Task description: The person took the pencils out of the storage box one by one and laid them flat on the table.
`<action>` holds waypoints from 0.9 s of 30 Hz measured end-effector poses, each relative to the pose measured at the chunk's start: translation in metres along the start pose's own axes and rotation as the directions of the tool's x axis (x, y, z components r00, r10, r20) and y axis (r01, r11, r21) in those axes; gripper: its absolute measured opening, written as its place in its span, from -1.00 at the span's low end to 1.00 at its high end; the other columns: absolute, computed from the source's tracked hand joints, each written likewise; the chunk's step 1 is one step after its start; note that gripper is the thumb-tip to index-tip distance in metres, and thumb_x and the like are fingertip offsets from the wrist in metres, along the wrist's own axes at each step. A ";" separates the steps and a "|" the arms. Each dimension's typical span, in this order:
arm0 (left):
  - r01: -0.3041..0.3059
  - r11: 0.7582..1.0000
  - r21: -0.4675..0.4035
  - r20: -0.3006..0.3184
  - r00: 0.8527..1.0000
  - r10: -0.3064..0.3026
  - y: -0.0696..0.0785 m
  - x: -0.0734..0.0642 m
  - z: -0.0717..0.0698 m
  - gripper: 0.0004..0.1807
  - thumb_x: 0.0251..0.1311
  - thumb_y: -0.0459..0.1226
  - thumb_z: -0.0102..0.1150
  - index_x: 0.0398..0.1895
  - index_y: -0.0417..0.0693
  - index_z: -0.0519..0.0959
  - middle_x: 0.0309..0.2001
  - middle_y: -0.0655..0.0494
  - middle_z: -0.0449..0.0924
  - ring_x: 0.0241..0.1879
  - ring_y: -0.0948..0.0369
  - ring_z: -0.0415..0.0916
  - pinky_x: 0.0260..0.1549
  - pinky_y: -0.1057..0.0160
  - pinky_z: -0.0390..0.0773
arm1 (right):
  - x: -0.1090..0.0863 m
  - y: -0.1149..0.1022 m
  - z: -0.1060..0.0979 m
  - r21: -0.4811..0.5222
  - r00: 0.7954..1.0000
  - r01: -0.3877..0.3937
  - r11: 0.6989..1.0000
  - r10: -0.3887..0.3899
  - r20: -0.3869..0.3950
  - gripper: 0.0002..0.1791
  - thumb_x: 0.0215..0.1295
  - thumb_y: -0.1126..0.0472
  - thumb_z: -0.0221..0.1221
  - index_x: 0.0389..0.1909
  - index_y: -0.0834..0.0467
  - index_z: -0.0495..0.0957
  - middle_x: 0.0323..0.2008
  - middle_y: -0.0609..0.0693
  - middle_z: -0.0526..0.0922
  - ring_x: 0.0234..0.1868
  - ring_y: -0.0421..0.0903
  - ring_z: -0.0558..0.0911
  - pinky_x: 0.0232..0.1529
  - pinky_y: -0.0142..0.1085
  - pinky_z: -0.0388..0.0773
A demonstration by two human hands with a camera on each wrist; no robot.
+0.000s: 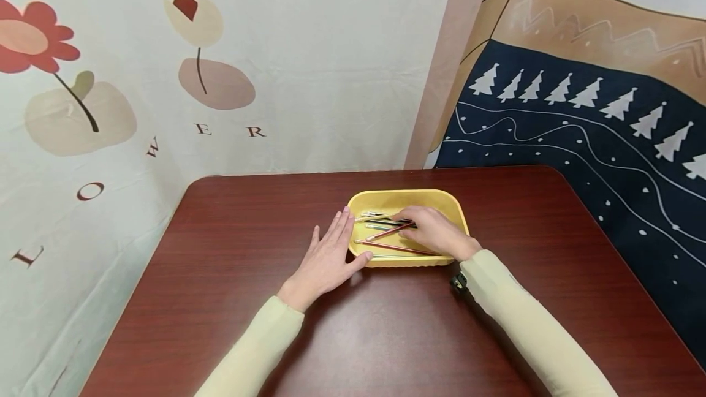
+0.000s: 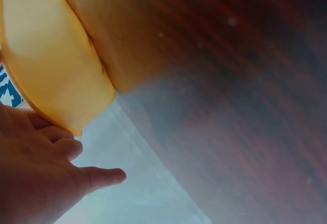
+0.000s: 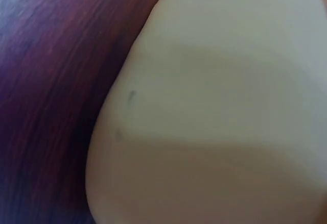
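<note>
A yellow plastic tray (image 1: 410,197) with rounded corners stands on the table, holding several pencils (image 1: 394,247) in red, yellow and dark colours. My left hand (image 1: 328,256) lies against its left end with the fingers straight at the rim and the thumb at the near left corner. In the left wrist view the same hand (image 2: 41,163) touches the tray's rim (image 2: 56,66). Inside the tray, my right hand (image 1: 436,231) has its fingers curled around a bunch of pencils; its fingertips are partly hidden. Only the tray's outer wall (image 3: 214,96) fills the right wrist view.
The tray stands near the far edge of a dark red-brown table (image 1: 375,336). A pale wall hanging (image 1: 331,66) with printed flowers and letters rises behind it, and a navy one with white trees (image 1: 551,121) hangs at the right. A small black device (image 1: 459,282) sits under the right wrist.
</note>
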State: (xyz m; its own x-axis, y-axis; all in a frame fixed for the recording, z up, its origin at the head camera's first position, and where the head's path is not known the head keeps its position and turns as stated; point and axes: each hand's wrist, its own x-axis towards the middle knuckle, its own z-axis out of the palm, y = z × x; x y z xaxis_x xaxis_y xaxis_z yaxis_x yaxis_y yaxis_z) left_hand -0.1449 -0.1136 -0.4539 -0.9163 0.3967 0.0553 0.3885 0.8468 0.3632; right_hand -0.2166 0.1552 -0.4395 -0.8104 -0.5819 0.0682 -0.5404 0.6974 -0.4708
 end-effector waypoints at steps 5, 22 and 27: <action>0.006 1.000 -0.008 0.025 1.000 -0.006 0.000 0.001 -0.001 0.05 0.45 0.35 -0.18 0.67 -0.20 -0.12 0.67 -0.02 -0.29 0.65 0.09 -0.31 0.48 -0.34 -0.14 | 0.005 0.001 0.002 0.025 0.999 -0.027 0.999 0.027 0.035 -0.69 0.34 0.28 0.36 0.09 0.16 0.74 0.00 -0.02 0.75 0.07 -0.04 0.67 0.19 -0.07 0.55; 0.001 0.998 0.060 0.050 0.999 -0.004 0.003 0.003 -0.007 0.05 0.46 0.35 -0.20 0.66 -0.27 -0.10 0.68 -0.10 -0.30 0.65 0.00 -0.32 0.45 -0.40 -0.15 | 0.010 0.000 0.007 -0.060 1.000 -0.003 0.998 0.005 0.024 -0.84 0.28 0.39 0.31 -0.22 0.09 0.76 -0.26 -0.10 0.70 -0.15 -0.08 0.62 0.00 -0.10 0.57; -0.002 0.999 0.054 0.055 0.999 -0.001 0.002 0.002 -0.008 0.06 0.46 0.35 -0.19 0.66 -0.26 -0.12 0.67 -0.09 -0.30 0.65 0.01 -0.28 0.45 -0.40 -0.14 | 0.007 -0.002 0.004 -0.058 1.000 -0.020 0.998 0.020 0.012 -0.85 0.33 0.36 0.30 -0.18 0.08 0.76 -0.20 -0.09 0.72 -0.08 -0.06 0.64 0.09 -0.07 0.57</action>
State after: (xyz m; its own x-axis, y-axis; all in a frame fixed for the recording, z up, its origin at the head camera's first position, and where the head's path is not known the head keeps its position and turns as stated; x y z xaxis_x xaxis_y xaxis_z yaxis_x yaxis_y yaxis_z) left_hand -0.1471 -0.1139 -0.4460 -0.9101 0.4143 0.0040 0.3947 0.8641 0.3124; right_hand -0.2207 0.1480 -0.4412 -0.8184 -0.5726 0.0481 -0.5366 0.7316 -0.4204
